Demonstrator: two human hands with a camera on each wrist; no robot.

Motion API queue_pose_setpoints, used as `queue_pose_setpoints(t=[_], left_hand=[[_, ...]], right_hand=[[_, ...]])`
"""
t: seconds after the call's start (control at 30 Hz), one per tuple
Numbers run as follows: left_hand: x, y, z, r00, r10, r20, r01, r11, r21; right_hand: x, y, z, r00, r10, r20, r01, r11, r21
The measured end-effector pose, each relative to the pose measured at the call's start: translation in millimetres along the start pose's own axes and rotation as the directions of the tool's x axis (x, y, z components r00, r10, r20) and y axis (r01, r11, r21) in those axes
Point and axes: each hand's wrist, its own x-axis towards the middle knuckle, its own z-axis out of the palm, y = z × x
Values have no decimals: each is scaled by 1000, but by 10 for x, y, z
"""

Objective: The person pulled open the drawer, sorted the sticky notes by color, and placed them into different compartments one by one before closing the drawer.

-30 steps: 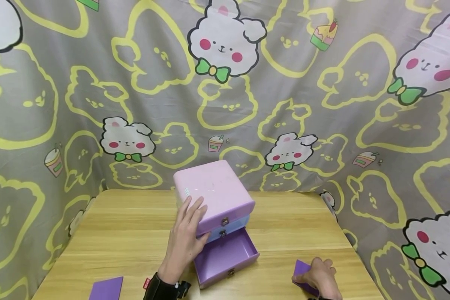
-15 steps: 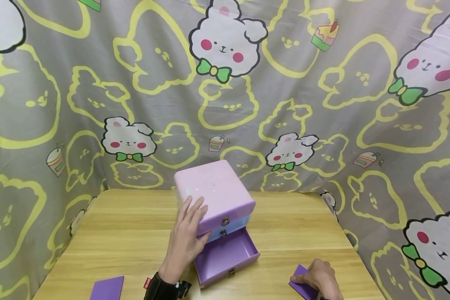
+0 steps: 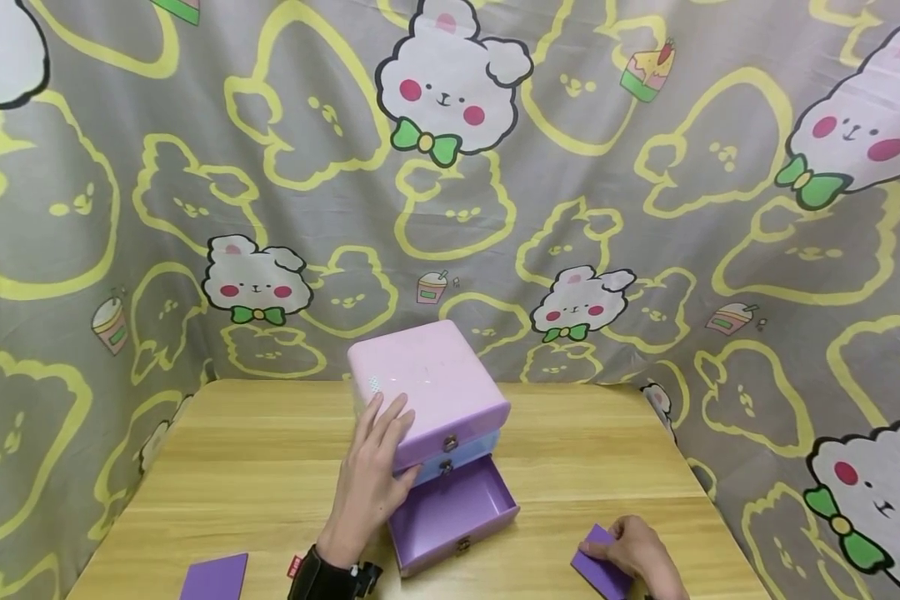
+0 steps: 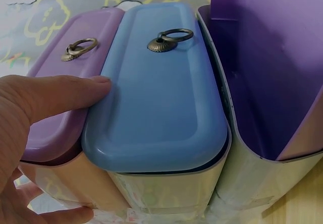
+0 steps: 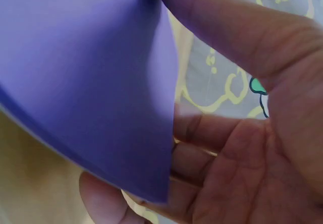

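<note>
A small pastel drawer chest (image 3: pixel 429 392) stands at the middle of the wooden table (image 3: pixel 255 467), its purple bottom drawer (image 3: pixel 453 512) pulled out and bare inside. My left hand (image 3: pixel 371 475) rests with straight fingers on the chest's left front corner; in the left wrist view its thumb (image 4: pixel 55 100) touches the purple top drawer front (image 4: pixel 75 88) beside the blue middle drawer (image 4: pixel 156 93). My right hand (image 3: pixel 637 550) at the near right edge pinches a purple card (image 3: pixel 600 567) between thumb and fingers. The right wrist view has this card (image 5: pixel 86 77) bent against the thumb.
A second purple card (image 3: pixel 213 577) lies flat at the table's near left edge. A grey cartoon-rabbit cloth (image 3: pixel 450 183) hangs behind and around the table. The table's right edge (image 3: pixel 708 500) runs close beside my right hand.
My right hand has shifted the purple card a little left and toward me, lifting and bending it. The left hand and the chest have stayed put.
</note>
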Motion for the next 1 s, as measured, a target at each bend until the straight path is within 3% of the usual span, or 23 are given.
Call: queue_pose_setpoints(t=[0.33, 0.67, 0.8, 1.0], left_hand=[[-2, 12, 1, 1000, -14, 6, 14, 1000, -6], [8, 14, 9, 1000, -12, 9, 12, 1000, -3], [16, 12, 2, 1000, -17, 10, 17, 1000, -4], [5, 12, -1, 1000, -21, 13, 21, 1000, -1]], right_hand=[[-18, -82, -133, 991, -125, -56, 130, 986, 108], [-113, -250, -233, 994, -73, -83, 95, 951, 294], [-130, -315, -255, 992, -89, -91, 116, 925, 361], [-189, -456, -263, 993, -50, -107, 93, 883, 460]])
